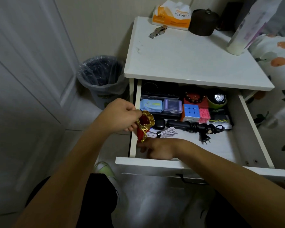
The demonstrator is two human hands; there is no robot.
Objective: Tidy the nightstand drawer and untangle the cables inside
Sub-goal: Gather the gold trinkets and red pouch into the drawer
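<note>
White nightstand [184, 63] beside a lined bin [100, 76], its drawer [155, 163] open.

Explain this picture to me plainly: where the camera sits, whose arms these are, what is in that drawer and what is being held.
The camera sits on a person's head, looking down at their own arms. The left hand pinches a small red pouch with a gold rim at the open drawer of a white nightstand. The right hand reaches into the drawer's front left corner; its grip is unclear. Inside lie a coiled white cable, a tangled black cable with a plug, a puzzle cube and small boxes. A bin stands alongside.
</note>
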